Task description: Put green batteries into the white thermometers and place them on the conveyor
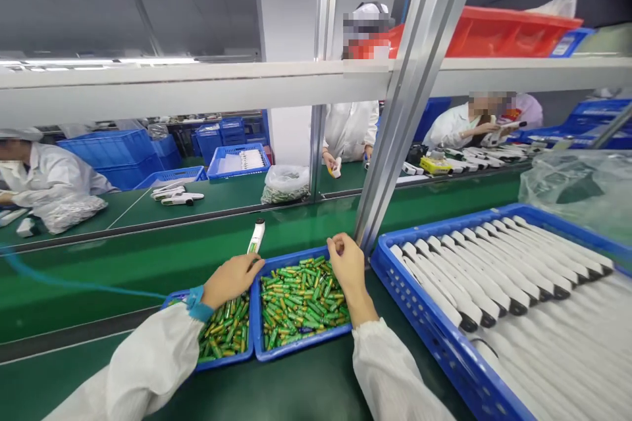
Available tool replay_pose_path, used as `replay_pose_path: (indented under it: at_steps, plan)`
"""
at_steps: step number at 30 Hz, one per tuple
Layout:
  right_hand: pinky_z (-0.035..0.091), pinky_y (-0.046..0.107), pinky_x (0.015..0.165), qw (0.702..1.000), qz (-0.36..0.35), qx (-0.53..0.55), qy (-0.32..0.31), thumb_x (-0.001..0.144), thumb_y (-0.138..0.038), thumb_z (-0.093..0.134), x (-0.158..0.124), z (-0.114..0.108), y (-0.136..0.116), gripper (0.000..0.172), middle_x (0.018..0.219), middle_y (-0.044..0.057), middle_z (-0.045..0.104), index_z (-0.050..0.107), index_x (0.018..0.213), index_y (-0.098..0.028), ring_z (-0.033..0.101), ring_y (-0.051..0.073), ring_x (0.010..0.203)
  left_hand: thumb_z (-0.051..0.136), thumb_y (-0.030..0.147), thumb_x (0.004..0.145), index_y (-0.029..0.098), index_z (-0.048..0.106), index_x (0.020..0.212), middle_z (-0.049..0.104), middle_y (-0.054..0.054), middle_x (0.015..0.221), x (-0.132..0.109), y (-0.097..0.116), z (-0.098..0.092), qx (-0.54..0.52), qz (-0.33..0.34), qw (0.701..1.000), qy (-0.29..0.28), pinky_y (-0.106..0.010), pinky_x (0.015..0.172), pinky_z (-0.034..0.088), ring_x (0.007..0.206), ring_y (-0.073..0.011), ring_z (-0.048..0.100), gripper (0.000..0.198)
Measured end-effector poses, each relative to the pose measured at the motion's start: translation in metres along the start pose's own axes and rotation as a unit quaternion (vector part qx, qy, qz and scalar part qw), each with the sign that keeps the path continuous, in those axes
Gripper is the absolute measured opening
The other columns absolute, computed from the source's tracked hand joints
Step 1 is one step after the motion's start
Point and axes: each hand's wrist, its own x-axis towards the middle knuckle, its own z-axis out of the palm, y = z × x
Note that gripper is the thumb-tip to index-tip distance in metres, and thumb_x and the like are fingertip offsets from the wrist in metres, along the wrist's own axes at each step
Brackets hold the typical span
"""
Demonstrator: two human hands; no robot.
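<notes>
My left hand (pixel 231 281), with a blue wrist strap (pixel 199 304) at the cuff, is closed on the lower end of a slim white handheld device (pixel 257 231). The device stands up from my fingers with its dark tip uppermost, and a green patch shows on its side. Beside it, a blue tray (pixel 280 355) is full of loose green-and-gold batteries (pixel 303 302). Over that tray's far right corner is my right hand (pixel 347 263), its fingers curled into a pinch; whatever they hold is hidden. My left forearm partly covers a second blue tray (pixel 222 363) of similar batteries.
At right, a large blue crate (pixel 419 302) holds rows of white devices (pixel 494 263). A metal post (pixel 395 138) rises behind my right hand, and a white shelf beam (pixel 197 89) crosses above. Co-workers in white sit or stand beyond the green divider (pixel 148 263).
</notes>
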Motion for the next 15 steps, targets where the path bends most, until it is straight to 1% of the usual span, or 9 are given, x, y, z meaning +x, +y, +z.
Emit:
replay_pose_path:
  at_steps: [2,4,6,8,11,15]
  plan:
    - [0.045,0.030,0.087,0.999,-0.038,-0.027,-0.026,0.097,-0.034,0.040,0.000,0.003,-0.002,0.030,0.098,0.010,0.069,0.063,0.103,-0.016,0.062,0.022,0.096,0.035,0.055,0.095,0.019,0.058,0.124,0.072,-0.015,0.103,-0.014,0.010,0.016,0.020,-0.006,1.000,0.008,-0.036,0.082,0.045,0.096,-0.0318,0.067,0.052]
    - [0.040,0.032,0.097,0.993,-0.078,-0.057,-0.062,0.098,-0.033,0.043,-0.002,0.005,-0.004,0.030,0.113,0.011,0.068,0.064,0.113,-0.017,0.059,0.022,0.109,0.031,0.054,0.096,0.016,0.052,0.131,0.072,-0.017,0.101,-0.020,0.015,0.028,0.036,-0.025,0.998,0.033,-0.038,0.080,0.045,0.095,-0.0340,0.067,0.055]
    - [0.037,0.033,0.100,0.985,-0.110,-0.090,-0.095,0.100,-0.033,0.044,-0.005,0.005,-0.006,0.029,0.114,0.010,0.069,0.067,0.110,-0.019,0.058,0.023,0.112,0.027,0.051,0.099,0.018,0.052,0.130,0.071,-0.016,0.108,-0.022,0.017,0.035,0.042,-0.035,0.996,0.067,-0.036,0.081,0.044,0.101,-0.0331,0.066,0.052]
    - [0.036,0.034,0.098,0.978,-0.126,-0.121,-0.116,0.101,-0.036,0.043,-0.007,0.006,-0.008,0.031,0.110,0.009,0.070,0.069,0.105,-0.021,0.058,0.023,0.109,0.024,0.048,0.100,0.022,0.055,0.127,0.070,-0.012,0.113,-0.022,0.017,0.037,0.041,-0.036,0.994,0.094,-0.034,0.082,0.043,0.104,-0.0306,0.065,0.048]
    - [0.036,0.036,0.094,0.972,-0.125,-0.160,-0.120,0.102,-0.040,0.042,-0.009,0.008,-0.009,0.034,0.107,0.010,0.069,0.070,0.104,-0.019,0.057,0.025,0.107,0.023,0.047,0.101,0.025,0.058,0.122,0.071,-0.009,0.113,-0.023,0.017,0.037,0.041,-0.036,0.991,0.120,-0.033,0.081,0.042,0.103,-0.0287,0.065,0.046]
    - [0.036,0.038,0.091,0.968,-0.119,-0.190,-0.115,0.102,-0.043,0.042,-0.008,0.011,-0.010,0.038,0.105,0.010,0.069,0.070,0.100,-0.018,0.056,0.027,0.106,0.026,0.042,0.102,0.024,0.061,0.115,0.072,-0.008,0.109,-0.026,0.019,0.040,0.042,-0.041,0.988,0.140,-0.032,0.080,0.042,0.100,-0.0268,0.066,0.042]
